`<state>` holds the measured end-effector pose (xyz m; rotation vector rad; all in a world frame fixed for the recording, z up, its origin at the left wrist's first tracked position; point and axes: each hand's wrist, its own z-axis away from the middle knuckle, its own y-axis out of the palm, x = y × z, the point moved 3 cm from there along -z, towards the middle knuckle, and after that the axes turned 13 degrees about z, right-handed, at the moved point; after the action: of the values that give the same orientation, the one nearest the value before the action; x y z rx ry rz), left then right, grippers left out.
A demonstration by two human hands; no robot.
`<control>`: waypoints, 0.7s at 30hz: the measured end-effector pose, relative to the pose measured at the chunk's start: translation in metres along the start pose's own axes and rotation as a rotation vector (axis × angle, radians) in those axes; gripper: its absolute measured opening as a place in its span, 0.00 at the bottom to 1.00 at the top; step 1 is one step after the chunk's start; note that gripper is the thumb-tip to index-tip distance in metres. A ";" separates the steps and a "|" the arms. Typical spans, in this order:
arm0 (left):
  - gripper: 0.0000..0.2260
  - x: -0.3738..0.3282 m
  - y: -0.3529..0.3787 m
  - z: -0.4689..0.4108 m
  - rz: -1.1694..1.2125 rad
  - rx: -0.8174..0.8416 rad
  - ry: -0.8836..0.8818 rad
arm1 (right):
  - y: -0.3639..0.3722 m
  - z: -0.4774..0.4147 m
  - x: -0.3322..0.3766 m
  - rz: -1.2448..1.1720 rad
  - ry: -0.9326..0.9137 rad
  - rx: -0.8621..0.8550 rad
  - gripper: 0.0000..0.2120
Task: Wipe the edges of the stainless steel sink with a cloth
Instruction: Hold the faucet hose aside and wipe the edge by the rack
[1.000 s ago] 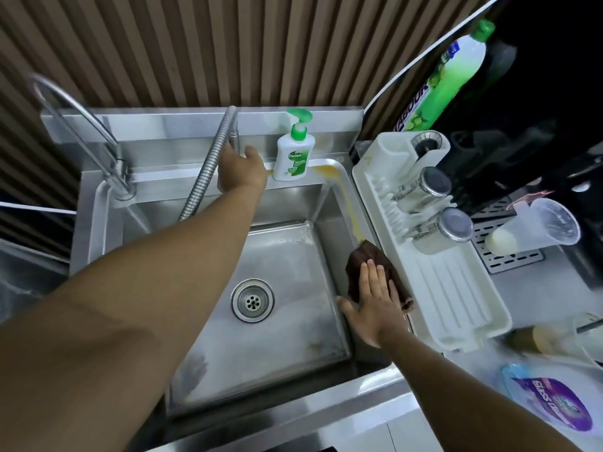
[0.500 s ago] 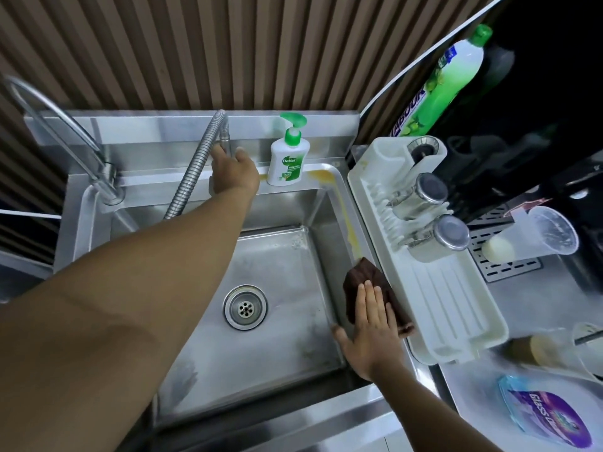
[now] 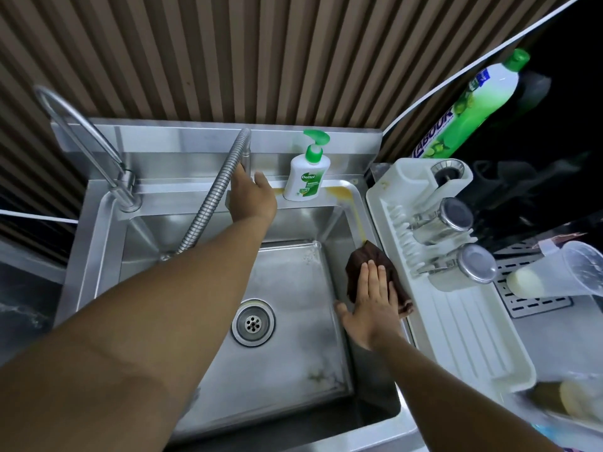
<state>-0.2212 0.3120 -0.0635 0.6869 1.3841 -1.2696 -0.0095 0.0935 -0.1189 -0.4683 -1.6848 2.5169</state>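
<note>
- One stainless steel sink [image 3: 98, 256] with a single basin and one round drain [image 3: 253, 322] near the middle of its floor.
- One dark brown cloth [image 3: 365, 265] lies on the sink's right edge, about halfway along it, just beside the white rack.
- The right hand [image 3: 372, 305] lies flat on the cloth, fingers straight and close together, thumb spread out over the basin side; it presses rather than pinches.
- The left hand [image 3: 251, 200] reaches to the sink's back edge, at the base of the flexible metal hose [image 3: 212, 203]; its fingers curl toward the fitting there, but whether they actually clasp it I cannot tell.
- Two spouts on the back edge: the hose, and one curved tap [image 3: 81, 135] at the back left corner.
- One white pump bottle of hand wash [image 3: 306, 174] with a green pump stands on the back edge, just right of the left hand.
- A yellowish stain [image 3: 346, 197] runs around the back right corner and down the right edge toward the cloth.
- One white dish rack [image 3: 456, 321] sits along the sink's right side, holding what look like three steel cups [image 3: 456, 220], two lying on their sides.
- One green bottle of dish liquid [image 3: 470, 106] leans behind the rack.
- One clear plastic cup [image 3: 567, 272] lies to the rack's right.
</note>
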 end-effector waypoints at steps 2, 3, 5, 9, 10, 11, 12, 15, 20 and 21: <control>0.19 -0.001 -0.001 0.001 -0.014 0.009 -0.006 | -0.009 -0.015 0.004 -0.002 -0.001 0.008 0.49; 0.19 -0.001 -0.001 0.001 -0.018 0.014 -0.006 | -0.013 -0.022 0.006 0.006 -0.004 0.007 0.47; 0.20 -0.003 -0.002 0.002 -0.029 0.025 -0.001 | -0.021 -0.035 0.009 0.027 -0.018 0.003 0.45; 0.20 -0.005 -0.006 0.000 -0.064 0.060 0.022 | -0.033 -0.057 0.014 0.026 -0.037 0.003 0.45; 0.19 -0.005 -0.008 0.000 -0.076 0.072 0.025 | -0.034 -0.060 0.015 0.025 -0.039 0.009 0.45; 0.19 -0.006 -0.010 0.000 -0.086 0.086 0.024 | -0.034 -0.062 0.015 0.022 -0.042 0.015 0.45; 0.18 -0.006 -0.011 0.001 -0.093 0.101 0.026 | -0.033 -0.061 0.014 0.017 -0.043 0.023 0.46; 0.20 -0.006 -0.014 0.002 -0.111 0.132 0.037 | -0.025 -0.044 0.011 0.017 -0.034 0.044 0.51; 0.21 -0.008 -0.016 0.006 -0.120 0.131 0.038 | -0.005 -0.008 0.005 0.013 -0.011 0.035 0.52; 0.21 -0.008 -0.016 0.007 -0.120 0.128 0.039 | -0.004 -0.007 0.005 0.018 -0.005 0.040 0.52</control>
<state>-0.2313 0.3036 -0.0501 0.7279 1.4015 -1.4562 -0.0124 0.1023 -0.1184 -0.4764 -1.6357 2.5617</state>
